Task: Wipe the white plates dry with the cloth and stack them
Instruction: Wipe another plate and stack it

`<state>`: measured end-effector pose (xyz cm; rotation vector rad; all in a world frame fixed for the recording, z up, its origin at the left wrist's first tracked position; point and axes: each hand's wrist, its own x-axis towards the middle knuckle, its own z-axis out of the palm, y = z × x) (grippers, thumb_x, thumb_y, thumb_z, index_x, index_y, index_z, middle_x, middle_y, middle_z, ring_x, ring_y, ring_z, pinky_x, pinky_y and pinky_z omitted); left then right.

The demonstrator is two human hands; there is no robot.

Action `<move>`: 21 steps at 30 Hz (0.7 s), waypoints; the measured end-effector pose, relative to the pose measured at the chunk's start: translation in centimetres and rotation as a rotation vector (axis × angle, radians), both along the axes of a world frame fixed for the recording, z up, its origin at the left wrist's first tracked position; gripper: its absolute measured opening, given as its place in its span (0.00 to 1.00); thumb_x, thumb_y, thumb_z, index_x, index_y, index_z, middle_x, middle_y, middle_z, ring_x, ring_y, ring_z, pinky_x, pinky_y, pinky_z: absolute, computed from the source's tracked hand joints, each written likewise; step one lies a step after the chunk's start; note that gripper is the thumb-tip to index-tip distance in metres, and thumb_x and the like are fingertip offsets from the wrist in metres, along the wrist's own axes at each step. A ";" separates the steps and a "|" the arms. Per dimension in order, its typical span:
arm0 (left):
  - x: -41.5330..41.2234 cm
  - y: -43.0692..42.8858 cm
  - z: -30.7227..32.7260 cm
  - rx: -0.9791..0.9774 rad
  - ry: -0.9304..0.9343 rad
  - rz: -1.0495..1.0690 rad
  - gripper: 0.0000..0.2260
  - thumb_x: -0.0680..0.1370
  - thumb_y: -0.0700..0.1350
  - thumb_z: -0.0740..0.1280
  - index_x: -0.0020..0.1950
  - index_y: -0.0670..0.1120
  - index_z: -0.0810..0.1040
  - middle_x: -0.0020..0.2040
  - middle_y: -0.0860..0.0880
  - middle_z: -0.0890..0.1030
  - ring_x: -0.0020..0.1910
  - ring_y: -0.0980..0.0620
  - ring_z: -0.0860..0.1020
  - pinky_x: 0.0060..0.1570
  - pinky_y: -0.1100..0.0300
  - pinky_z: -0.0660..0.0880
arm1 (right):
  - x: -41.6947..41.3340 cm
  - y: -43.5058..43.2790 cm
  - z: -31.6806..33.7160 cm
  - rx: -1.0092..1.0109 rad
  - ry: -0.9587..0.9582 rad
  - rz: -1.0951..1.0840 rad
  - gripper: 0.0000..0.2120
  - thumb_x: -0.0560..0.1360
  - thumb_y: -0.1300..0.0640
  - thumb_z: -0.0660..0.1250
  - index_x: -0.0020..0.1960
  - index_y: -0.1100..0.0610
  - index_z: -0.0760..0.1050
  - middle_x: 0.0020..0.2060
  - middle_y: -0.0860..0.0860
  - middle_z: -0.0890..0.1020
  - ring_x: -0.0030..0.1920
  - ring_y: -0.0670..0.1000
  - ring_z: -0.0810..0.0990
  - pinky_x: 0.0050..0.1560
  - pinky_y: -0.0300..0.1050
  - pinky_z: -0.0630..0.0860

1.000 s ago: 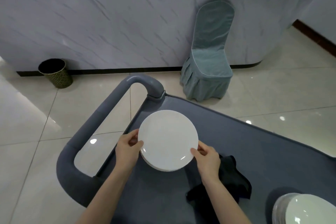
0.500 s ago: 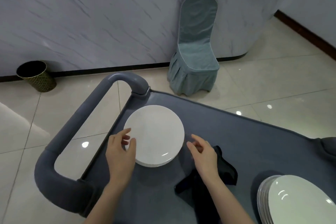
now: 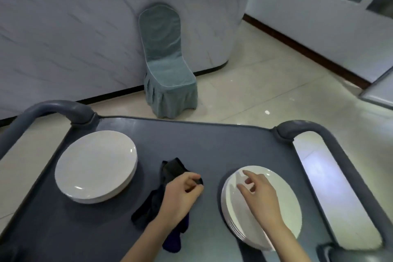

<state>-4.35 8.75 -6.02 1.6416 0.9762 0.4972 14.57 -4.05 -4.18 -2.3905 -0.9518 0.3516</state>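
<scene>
Two stacks of white plates sit on a grey cart top (image 3: 212, 147). The left stack (image 3: 95, 166) lies flat near the cart's left handle. The right stack (image 3: 285, 193) holds several plates by the right handle. A dark cloth (image 3: 172, 171) lies crumpled between the stacks. My left hand (image 3: 180, 195) rests on the cloth, its fingers closed on a fold. My right hand (image 3: 259, 193) hovers over the right stack with fingers spread, holding nothing.
Grey tubular handles rise at the cart's left (image 3: 57, 108) and right (image 3: 319, 134) ends. A chair in a teal cover (image 3: 165, 66) stands against a marble-look counter (image 3: 74, 38) beyond the cart. Glossy tiled floor surrounds it.
Both hands let go of the left stack. The view swung right. My left hand moved onto the cloth and closed on it; my right hand went over to the right stack.
</scene>
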 end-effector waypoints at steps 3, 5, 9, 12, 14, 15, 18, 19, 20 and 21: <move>3.7 -2.5 -0.6 0.013 0.089 -0.073 0.14 0.74 0.43 0.75 0.58 0.46 0.80 0.44 0.49 0.80 0.41 0.60 0.77 0.47 0.69 0.73 | 3.2 -3.9 -0.1 -0.070 -0.027 -0.088 0.21 0.76 0.54 0.71 0.69 0.53 0.75 0.54 0.49 0.75 0.51 0.50 0.76 0.50 0.42 0.71; 5.7 -3.7 -1.0 0.000 0.176 -0.090 0.18 0.72 0.44 0.76 0.61 0.46 0.78 0.45 0.49 0.78 0.46 0.52 0.78 0.52 0.62 0.74 | 4.9 -5.9 -0.3 -0.139 -0.013 -0.138 0.24 0.75 0.53 0.72 0.70 0.52 0.74 0.55 0.50 0.72 0.57 0.52 0.74 0.52 0.45 0.73; 7.8 -5.7 -1.6 0.041 0.293 -0.074 0.16 0.71 0.45 0.74 0.55 0.54 0.74 0.44 0.55 0.74 0.51 0.51 0.75 0.47 0.62 0.68 | 7.1 -8.5 -0.8 -0.200 0.072 -0.189 0.27 0.73 0.51 0.74 0.70 0.51 0.71 0.54 0.50 0.67 0.58 0.54 0.71 0.56 0.51 0.76; 8.1 -6.6 -1.9 0.008 0.286 -0.040 0.17 0.70 0.41 0.72 0.58 0.50 0.77 0.51 0.50 0.78 0.51 0.51 0.78 0.53 0.57 0.75 | 7.8 -9.2 -1.1 -0.177 0.144 -0.197 0.30 0.72 0.53 0.74 0.71 0.49 0.69 0.53 0.49 0.66 0.54 0.54 0.74 0.52 0.48 0.74; 8.3 -7.2 -1.8 -0.004 0.268 -0.003 0.17 0.70 0.38 0.71 0.58 0.50 0.78 0.52 0.48 0.78 0.49 0.51 0.79 0.54 0.54 0.77 | 8.2 -9.4 -1.2 -0.169 0.207 -0.201 0.31 0.71 0.53 0.74 0.72 0.48 0.68 0.54 0.50 0.67 0.49 0.53 0.76 0.48 0.45 0.72; 8.4 -7.5 -1.7 0.002 0.257 0.016 0.16 0.70 0.38 0.71 0.56 0.51 0.78 0.51 0.48 0.77 0.48 0.51 0.79 0.53 0.54 0.77 | 8.4 -9.6 -1.3 -0.157 0.233 -0.198 0.31 0.71 0.54 0.74 0.72 0.48 0.68 0.56 0.51 0.68 0.48 0.52 0.75 0.48 0.44 0.71; 8.6 -7.9 -1.3 0.062 0.249 0.055 0.14 0.70 0.38 0.70 0.50 0.54 0.80 0.46 0.49 0.75 0.43 0.54 0.77 0.45 0.62 0.75 | 8.7 -9.8 -1.4 -0.109 0.280 -0.193 0.31 0.70 0.56 0.75 0.71 0.47 0.69 0.57 0.52 0.71 0.49 0.50 0.72 0.50 0.44 0.71; 8.6 -8.0 -1.3 0.066 0.242 0.063 0.15 0.69 0.37 0.70 0.49 0.55 0.80 0.45 0.49 0.75 0.42 0.54 0.77 0.43 0.65 0.72 | 8.8 -9.8 -1.4 -0.103 0.285 -0.188 0.31 0.70 0.57 0.75 0.70 0.48 0.70 0.56 0.52 0.72 0.49 0.50 0.73 0.50 0.44 0.71; 8.6 -8.1 -1.3 0.054 0.228 0.073 0.15 0.69 0.36 0.69 0.49 0.55 0.80 0.44 0.49 0.75 0.42 0.54 0.77 0.42 0.66 0.71 | 8.9 -9.9 -1.4 -0.102 0.284 -0.180 0.31 0.69 0.58 0.75 0.70 0.48 0.71 0.56 0.53 0.73 0.49 0.50 0.74 0.51 0.44 0.73; 8.5 -8.2 -1.4 0.031 0.210 0.084 0.16 0.69 0.36 0.70 0.50 0.56 0.80 0.45 0.49 0.76 0.42 0.54 0.77 0.43 0.66 0.72 | 8.9 -9.8 -1.3 -0.100 0.285 -0.173 0.30 0.69 0.59 0.75 0.69 0.49 0.72 0.56 0.53 0.74 0.49 0.51 0.76 0.52 0.45 0.75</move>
